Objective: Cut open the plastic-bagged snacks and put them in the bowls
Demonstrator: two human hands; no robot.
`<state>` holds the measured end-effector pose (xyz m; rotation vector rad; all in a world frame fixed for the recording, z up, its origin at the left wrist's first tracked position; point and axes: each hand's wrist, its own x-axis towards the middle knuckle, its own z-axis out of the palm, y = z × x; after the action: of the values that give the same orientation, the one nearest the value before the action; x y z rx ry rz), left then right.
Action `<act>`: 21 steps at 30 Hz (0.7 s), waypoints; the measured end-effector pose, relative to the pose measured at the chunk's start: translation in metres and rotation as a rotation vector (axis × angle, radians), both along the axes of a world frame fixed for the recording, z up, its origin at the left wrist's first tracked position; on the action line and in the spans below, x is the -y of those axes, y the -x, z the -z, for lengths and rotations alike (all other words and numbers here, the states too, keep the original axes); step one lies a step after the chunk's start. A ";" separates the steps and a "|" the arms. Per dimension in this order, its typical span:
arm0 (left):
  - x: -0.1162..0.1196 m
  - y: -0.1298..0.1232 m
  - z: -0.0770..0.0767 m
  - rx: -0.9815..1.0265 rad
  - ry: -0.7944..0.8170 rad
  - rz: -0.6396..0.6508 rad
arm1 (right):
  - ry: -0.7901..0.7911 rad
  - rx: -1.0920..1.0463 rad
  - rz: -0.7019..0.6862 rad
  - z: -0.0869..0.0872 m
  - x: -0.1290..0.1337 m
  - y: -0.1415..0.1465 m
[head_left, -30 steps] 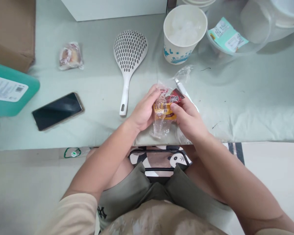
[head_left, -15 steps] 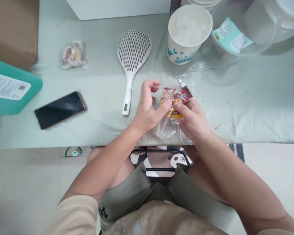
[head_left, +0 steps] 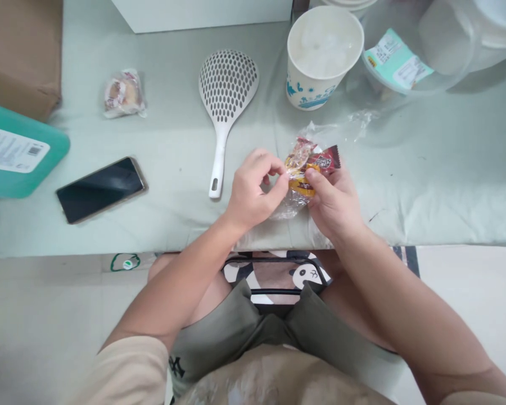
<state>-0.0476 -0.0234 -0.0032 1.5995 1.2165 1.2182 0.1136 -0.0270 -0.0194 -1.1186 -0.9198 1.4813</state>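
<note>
My right hand (head_left: 335, 197) is closed around a crumpled bundle of printed wrappers, its thumb pressed on a yellow wrapper (head_left: 302, 185). Beside that sticks out a dark red wrapper (head_left: 326, 160) with a serrated end. Clear plastic film (head_left: 293, 209) hangs below the bundle and also spreads out behind it. From the left, my left hand (head_left: 259, 183) pinches the film at the bundle's edge between thumb and forefinger. Whether anything is inside the wrappers cannot be made out.
A white slotted skimmer (head_left: 229, 84), a phone (head_left: 102, 190) and a small wrapped snack (head_left: 125, 94) lie to the left. Behind my hands stand a paper cup (head_left: 310, 90) with translucent contents and a clear tub (head_left: 455, 79). A green container (head_left: 23, 152) and cardboard box (head_left: 21, 50) border the left.
My left hand has gone from fingers apart to a pinch on the film. The wrapper bundle has turned and shifted slightly right in my right hand.
</note>
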 end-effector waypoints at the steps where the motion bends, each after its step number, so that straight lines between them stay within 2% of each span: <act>1: 0.000 0.000 0.001 0.056 0.032 -0.023 | 0.013 -0.008 0.007 0.000 0.000 -0.001; 7: -0.010 0.001 0.011 0.415 0.231 -0.200 | 0.079 -0.026 0.076 0.001 -0.002 -0.004; 11: -0.016 0.004 0.014 0.544 0.354 -0.215 | 0.106 -0.084 0.144 0.002 -0.002 -0.004; 13: -0.017 0.008 0.014 0.558 0.333 -0.165 | 0.098 -0.051 0.132 0.002 -0.002 -0.004; 15: -0.016 0.011 0.013 0.459 0.249 -0.077 | 0.077 0.029 0.086 0.001 -0.001 -0.003; 17: -0.014 0.012 0.013 0.255 0.135 -0.016 | 0.046 0.109 0.043 -0.001 0.001 -0.002; 19: -0.012 0.012 0.016 0.065 0.036 -0.026 | 0.028 0.161 0.021 -0.003 0.003 0.000; 21: -0.013 0.010 0.021 -0.043 -0.038 -0.083 | 0.033 0.190 0.000 -0.004 0.005 0.002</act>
<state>-0.0580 -0.0102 -0.0237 1.6248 1.3054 1.2715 0.1118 -0.0320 -0.0151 -1.2998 -1.0283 1.4116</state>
